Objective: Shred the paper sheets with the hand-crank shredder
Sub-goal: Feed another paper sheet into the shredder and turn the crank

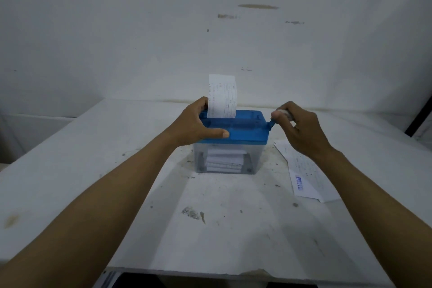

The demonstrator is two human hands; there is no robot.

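A small shredder with a blue lid (243,131) and a clear bin (253,159) stands mid-table. A printed paper sheet (222,97) sticks upright out of the slot on the lid's left side. My left hand (194,124) clamps the lid's left end, thumb along the front edge, fingers behind beside the sheet. My right hand (301,128) is closed on the white knob of the blue crank (271,124) at the lid's right end. White paper strips (224,161) lie inside the bin.
More printed sheets (304,177) lie flat on the table right of the shredder, partly under my right forearm. The white table (210,229) is stained and speckled; its front edge is near me. A white wall stands close behind.
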